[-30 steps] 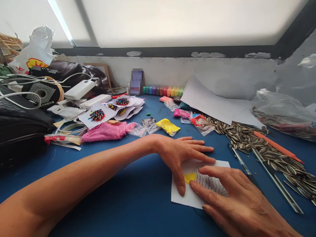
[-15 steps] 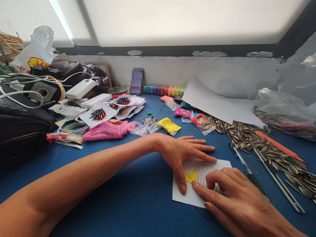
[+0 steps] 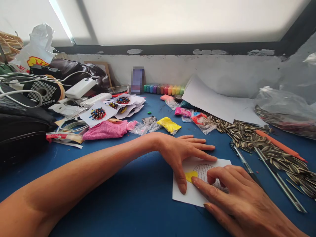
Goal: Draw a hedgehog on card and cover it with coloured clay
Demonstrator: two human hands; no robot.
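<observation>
A small sheet of white paper (image 3: 178,193) lies on the blue table, with a circle drawn on it full of small pen marks (image 3: 202,171). At the circle's left side is a thin, flat patch of yellow clay (image 3: 190,175). My left hand (image 3: 176,153) lies spread open, its thumb on the paper beside the patch and its other fingers along and beyond the top edge. With its index fingertip my right hand (image 3: 237,194) presses the patch's lower right edge. Its other fingers are partly bent, apart, holding nothing visible, and they cover the circle's lower right part.
Two pens (image 3: 247,164) and an orange marker (image 3: 281,145) lie by striped sunflower seeds (image 3: 249,133) on the right. Beyond my left hand are a yellow clay packet (image 3: 169,125) and a pink cloth (image 3: 106,130). Decorated cards (image 3: 98,113), cables and bags crowd the left.
My right index fingertip has shifted slightly up and left on the yellow clay, whose edge looks a little reshaped. My left hand stays in place.
</observation>
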